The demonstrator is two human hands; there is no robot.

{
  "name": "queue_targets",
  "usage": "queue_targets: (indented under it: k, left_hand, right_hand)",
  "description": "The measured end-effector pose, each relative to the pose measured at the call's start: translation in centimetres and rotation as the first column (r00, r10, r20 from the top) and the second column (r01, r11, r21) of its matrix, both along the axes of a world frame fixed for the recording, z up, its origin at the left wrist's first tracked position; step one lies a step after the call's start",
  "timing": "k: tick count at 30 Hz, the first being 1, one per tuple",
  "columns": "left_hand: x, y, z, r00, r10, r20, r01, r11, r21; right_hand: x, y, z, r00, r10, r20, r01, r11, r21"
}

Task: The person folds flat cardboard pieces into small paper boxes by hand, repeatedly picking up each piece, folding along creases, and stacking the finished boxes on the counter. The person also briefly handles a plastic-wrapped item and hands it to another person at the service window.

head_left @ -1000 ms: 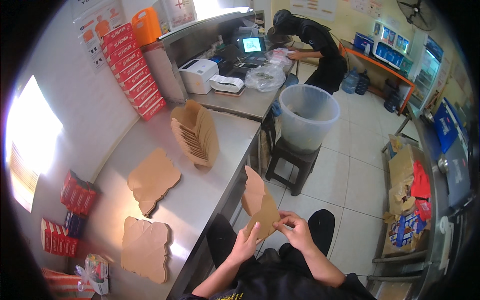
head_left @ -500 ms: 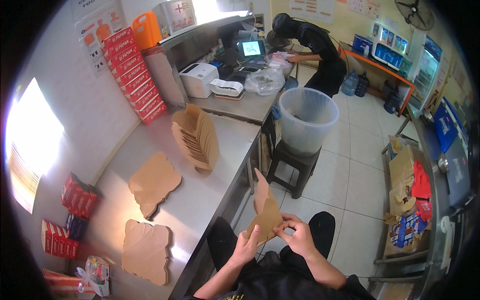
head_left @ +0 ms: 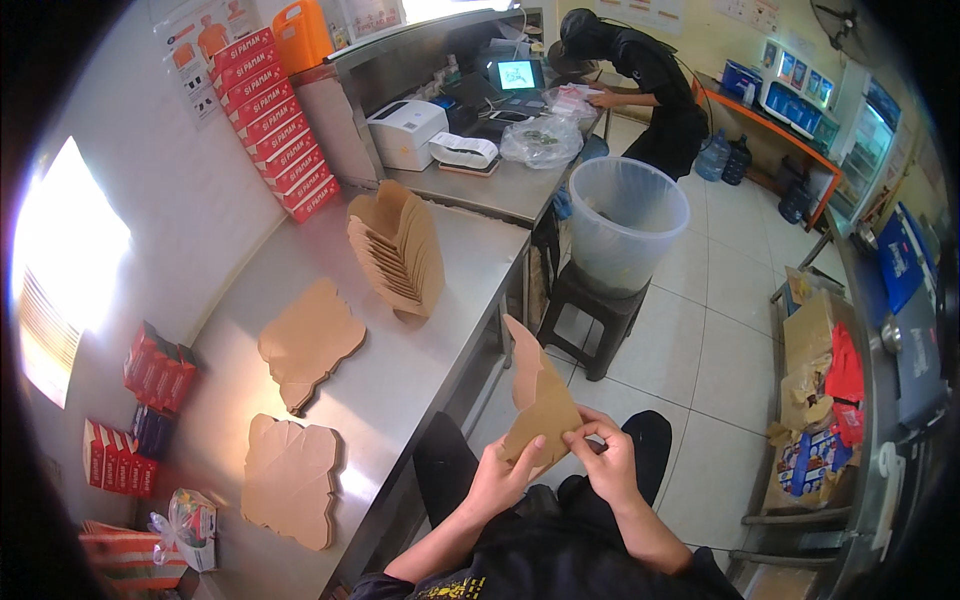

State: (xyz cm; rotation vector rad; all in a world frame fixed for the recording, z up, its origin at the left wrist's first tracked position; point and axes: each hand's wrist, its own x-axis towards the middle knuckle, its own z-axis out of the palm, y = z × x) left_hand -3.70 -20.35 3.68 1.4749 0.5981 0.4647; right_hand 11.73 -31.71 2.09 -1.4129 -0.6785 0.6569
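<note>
A brown cardboard food box (head_left: 543,400), partly folded, is held above my lap, its tall flap pointing away from me. My left hand (head_left: 502,480) grips its lower left side, thumb on the face of the card. The fingers of my right hand (head_left: 604,455) pinch its lower right edge. To the left, on the steel table (head_left: 395,375), lie two stacks of flat cardboard blanks, a farther stack (head_left: 310,335) and a nearer stack (head_left: 290,480). Behind them stands a nested row of folded cardboard boxes (head_left: 397,250).
A translucent bucket (head_left: 625,225) sits on a dark stool (head_left: 600,315) ahead. Red boxes (head_left: 275,125) are piled against the wall. A label printer (head_left: 408,135) and a laptop (head_left: 515,78) stand on the counter, where another person (head_left: 640,80) bends over. A steel shelf (head_left: 800,520) runs along the right.
The view has shifted slightly, so the surroundings sit a little differently. Both hands still hold the cardboard box, now turned a bit and its folds drawn in somewhat.
</note>
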Motion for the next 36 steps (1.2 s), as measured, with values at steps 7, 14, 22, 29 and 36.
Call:
queue_targets:
  k: [7,14,22,29,36]
  left_hand:
    - [0.9,-0.8,-0.7,0.986,0.132,0.099,-0.096,0.945,-0.312]
    - [0.8,-0.9,-0.3,0.990,0.111,0.088,-0.103,0.990,-0.094]
    - [0.3,0.2,-2.6,0.917,0.052,0.396,0.203,0.795,-0.572]
    - [-0.2,0.9,-3.3,0.913,0.054,0.404,0.262,0.682,-0.683]
    - [0.0,1.2,-4.6,0.867,0.164,0.471,0.316,0.550,-0.773]
  right_hand:
    - [1.0,-0.1,1.0,0.986,0.036,0.160,-0.030,0.999,-0.044]
    - [1.0,-0.1,-1.4,0.989,0.025,-0.144,-0.025,1.000,0.001]
    - [0.9,1.8,-2.2,0.939,0.071,-0.335,-0.010,0.984,0.180]
    - [0.4,1.8,-5.2,0.906,0.072,-0.417,-0.012,0.990,0.144]
    - [0.3,1.5,-3.9,0.868,0.105,-0.485,-0.026,0.986,0.166]
